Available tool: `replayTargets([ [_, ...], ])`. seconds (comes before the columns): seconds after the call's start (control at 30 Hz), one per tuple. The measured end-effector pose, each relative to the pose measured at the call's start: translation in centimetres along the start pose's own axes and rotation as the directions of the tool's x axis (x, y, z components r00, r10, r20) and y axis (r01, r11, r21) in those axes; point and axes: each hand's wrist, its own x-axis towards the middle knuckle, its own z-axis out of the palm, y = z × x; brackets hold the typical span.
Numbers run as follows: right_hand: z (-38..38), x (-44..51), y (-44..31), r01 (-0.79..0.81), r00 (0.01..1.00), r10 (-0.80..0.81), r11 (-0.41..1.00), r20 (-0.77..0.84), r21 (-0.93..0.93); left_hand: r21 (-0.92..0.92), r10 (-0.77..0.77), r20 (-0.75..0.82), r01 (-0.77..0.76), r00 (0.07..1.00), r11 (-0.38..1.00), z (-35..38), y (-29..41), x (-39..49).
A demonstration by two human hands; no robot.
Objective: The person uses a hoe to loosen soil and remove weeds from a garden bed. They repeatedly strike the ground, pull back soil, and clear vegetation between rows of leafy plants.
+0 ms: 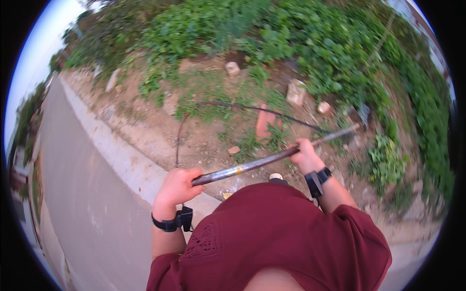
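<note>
With both hands I hold a long metal pole [260, 162] slantwise in front of my body. My left hand [178, 187] is closed around its near, lower-left end. Farther along, my right hand [306, 154] grips the shaft, which runs on past it toward the dirt at the right. A blue-grey piece [363, 113] shows by the far end; whether it is joined to the pole I cannot tell. A thin dark cable or hose [233, 105] arcs from behind my left hand toward that far end. Each wrist wears a black strapped device.
Leafy green plants [327, 47] grow thickly beyond a strip of bare dirt [145, 118]. A reddish brick or tile piece [265, 123], a pale block [295, 92] and several stones lie there. A concrete curb [109, 152] and a paved road [76, 163] run along the left.
</note>
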Motion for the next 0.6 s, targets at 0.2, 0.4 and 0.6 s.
replayTargets([
  [0.2, -0.9, -0.5, -0.5, -0.031, 0.999, 0.029, 0.998, 0.029, 0.055, -0.037, -0.014, 0.038, 0.015, 0.999, 0.999, 0.7, 1.6, 1.2],
  [0.4, -3.5, 0.2, -2.5, -0.026, 0.999, 0.024, 0.997, 0.027, 0.069, -0.067, -0.024, 0.068, 0.028, 0.997, 0.997, 2.8, 3.8, 2.6],
  [0.6, -6.7, 1.0, -6.2, -0.026, 0.999, 0.028, 0.995, -0.022, 0.098, -0.065, 0.023, 0.097, -0.017, 0.995, 0.998, 5.2, 6.4, 5.8],
])
